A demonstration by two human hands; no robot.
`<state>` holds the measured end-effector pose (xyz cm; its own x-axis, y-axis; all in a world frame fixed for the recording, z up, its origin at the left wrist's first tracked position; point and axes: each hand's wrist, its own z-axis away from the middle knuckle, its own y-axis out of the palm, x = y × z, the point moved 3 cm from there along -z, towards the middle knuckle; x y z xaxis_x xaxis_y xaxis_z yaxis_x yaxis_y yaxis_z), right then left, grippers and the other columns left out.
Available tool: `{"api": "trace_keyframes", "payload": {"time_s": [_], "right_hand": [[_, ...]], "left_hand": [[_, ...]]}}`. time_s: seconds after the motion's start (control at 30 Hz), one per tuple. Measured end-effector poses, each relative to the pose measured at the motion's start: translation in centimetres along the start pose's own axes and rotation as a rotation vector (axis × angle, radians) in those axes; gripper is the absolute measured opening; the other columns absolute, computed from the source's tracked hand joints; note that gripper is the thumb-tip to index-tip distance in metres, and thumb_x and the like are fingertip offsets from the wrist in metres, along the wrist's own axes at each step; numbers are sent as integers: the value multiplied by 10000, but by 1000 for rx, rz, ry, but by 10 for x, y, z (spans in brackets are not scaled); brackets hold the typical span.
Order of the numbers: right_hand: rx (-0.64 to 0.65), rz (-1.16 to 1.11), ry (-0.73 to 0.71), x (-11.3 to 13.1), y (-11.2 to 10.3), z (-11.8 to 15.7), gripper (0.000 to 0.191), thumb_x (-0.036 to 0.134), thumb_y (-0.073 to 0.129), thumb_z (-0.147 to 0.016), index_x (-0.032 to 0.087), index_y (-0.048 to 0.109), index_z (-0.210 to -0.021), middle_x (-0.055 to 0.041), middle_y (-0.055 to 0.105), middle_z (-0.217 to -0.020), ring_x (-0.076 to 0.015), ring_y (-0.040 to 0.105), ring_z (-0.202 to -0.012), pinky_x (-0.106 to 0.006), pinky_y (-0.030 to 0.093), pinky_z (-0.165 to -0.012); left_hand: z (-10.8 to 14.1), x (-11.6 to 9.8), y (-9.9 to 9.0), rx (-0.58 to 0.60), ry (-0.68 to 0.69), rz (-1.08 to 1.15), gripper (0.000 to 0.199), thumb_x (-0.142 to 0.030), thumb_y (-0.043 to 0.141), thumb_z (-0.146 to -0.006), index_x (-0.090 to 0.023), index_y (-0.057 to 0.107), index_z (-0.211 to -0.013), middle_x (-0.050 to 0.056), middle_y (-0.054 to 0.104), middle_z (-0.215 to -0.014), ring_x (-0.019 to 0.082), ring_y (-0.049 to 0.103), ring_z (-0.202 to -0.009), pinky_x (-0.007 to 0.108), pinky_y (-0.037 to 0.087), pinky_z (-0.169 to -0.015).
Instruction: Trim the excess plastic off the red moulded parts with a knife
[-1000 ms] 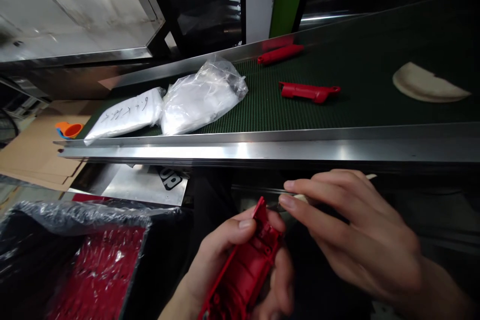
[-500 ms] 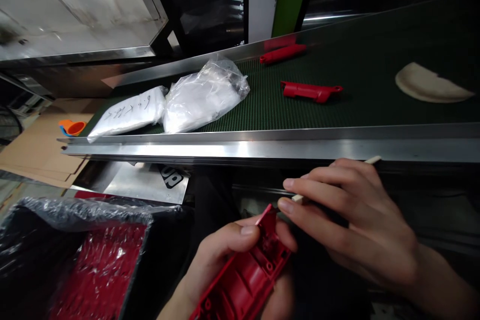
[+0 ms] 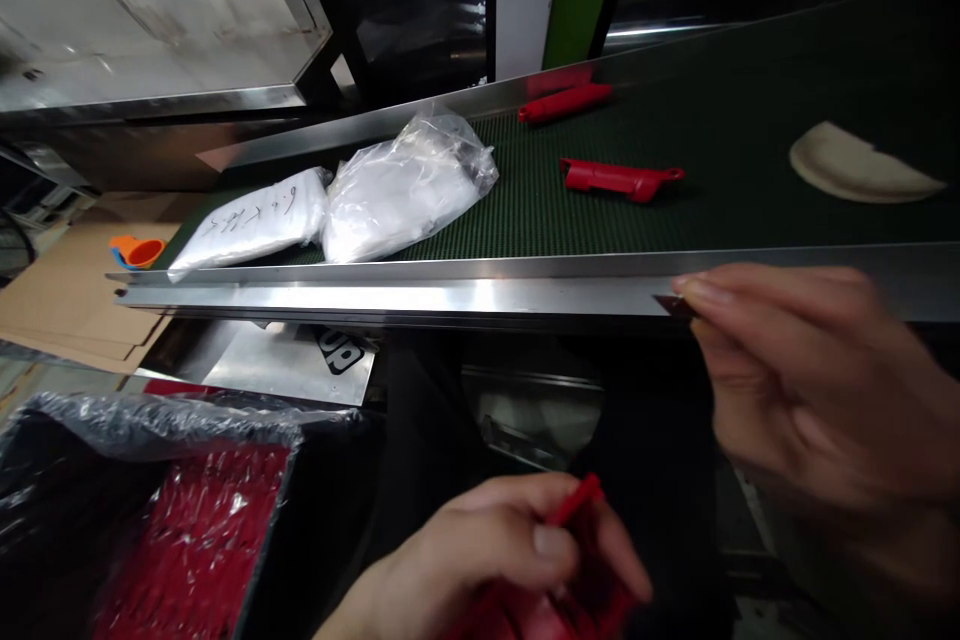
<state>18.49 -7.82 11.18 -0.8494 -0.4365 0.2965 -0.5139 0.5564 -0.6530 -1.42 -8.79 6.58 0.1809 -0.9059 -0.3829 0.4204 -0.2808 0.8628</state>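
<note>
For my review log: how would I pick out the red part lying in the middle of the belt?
Start at the green conveyor belt. Right of the two plastic bags lies a red plastic part, out on the open belt. Unlike the other red part, it is not against the far rail.

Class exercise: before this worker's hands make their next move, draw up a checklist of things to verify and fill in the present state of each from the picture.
1. Left hand has a firm grip on the red moulded plastic part: ok, its fingers are wrapped round it, though the part is mostly hidden.
2. Right hand holds its tool securely: cannot tell, only a small dark tip shows at the blurred fingertips.
3. Hands apart from each other: ok, a clear gap lies between them.
4. Right hand off the green conveyor belt: ok, it is at the shiny steel rail.
5. Two loose red plastic pieces lie on the belt: ok.
</note>
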Motion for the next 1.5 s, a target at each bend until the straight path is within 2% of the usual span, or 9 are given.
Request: {"api": "trace_keyframes", "payload": {"time_s": [0.17,0.3,0.47,0.57,0.63,0.7,0.83,0.97,1.5], "right_hand": [[57,-364,212,12,6,4,435,38,574,-896,239,591,-1281,-47,641,-1173,-200,617,-1053,-348,511,-869],[161,-490,353,23,13,3,406,159,622,-904,238,559,-1297,-25,614,-1094,-119,585,-838,-231,528,-690],[384,-719,309,33,23,-11,106,152,602,-923,211,664,-986,-5,620,-926,-98,619,-775,-194,537,-650],[329,-736,427,29,28,-9,127,171,579,-945,209,628,-835,20,619,-814,-85,614,-699,-172,528,-615],[238,-666,537,25,29,-2,28,246,616,-940,226,622,-921,21,634,-831,-90,627,-709,-147,521,-575],[195,-613,572,24,28,6,235,303,667,-910,248,588,-1124,2,652,-965,-111,652,-800,-150,547,-617],[232,-566,340,39,22,17,380,132,573,-928,228,526,-1292,-58,589,-1211,-144,617,-1031,-219,547,-836],[294,-405,95,64,20,22,372,40,515,-899,179,595,-1235,-80,605,-1123,-182,602,-979,-311,535,-776],[369,-321,-45,75,26,32,442,-12,584,-839,147,593,-1252,-149,612,-1196,-272,562,-964,-447,456,-770]], "left_hand": [[-2,-6,1,211,217,251,449,-322,270,-968,-79,616,-1115,71,563,-562,130,438,-361,164,278,-331],[-7,-7,0,227,157,213,396,-355,349,-950,-86,605,-1087,95,621,-617,158,529,-412,171,327,-350],[-9,-3,-3,100,149,201,371,-360,359,-961,-87,593,-1055,94,635,-601,145,485,-376,181,363,-352],[-10,-4,1,50,183,137,335,-332,360,-967,-95,581,-1050,100,632,-590,146,524,-398,171,409,-393],[-10,-11,3,-52,262,59,326,-346,362,-985,-116,566,-1091,94,640,-641,132,538,-407,164,429,-412],[-9,-24,3,-218,355,2,302,-361,382,-996,-153,538,-1151,78,640,-740,123,549,-451,169,441,-427],[-7,-52,0,-464,566,-21,257,-323,446,-975,-172,536,-1162,49,575,-881,125,527,-602,197,463,-487],[-11,-65,-1,-499,639,-13,260,-338,444,-976,-170,542,-1149,41,546,-883,116,492,-601,198,456,-485],[-15,-72,10,-480,720,-25,260,-342,408,-985,-193,529,-1160,35,534,-897,116,487,-603,197,448,-478]]}}
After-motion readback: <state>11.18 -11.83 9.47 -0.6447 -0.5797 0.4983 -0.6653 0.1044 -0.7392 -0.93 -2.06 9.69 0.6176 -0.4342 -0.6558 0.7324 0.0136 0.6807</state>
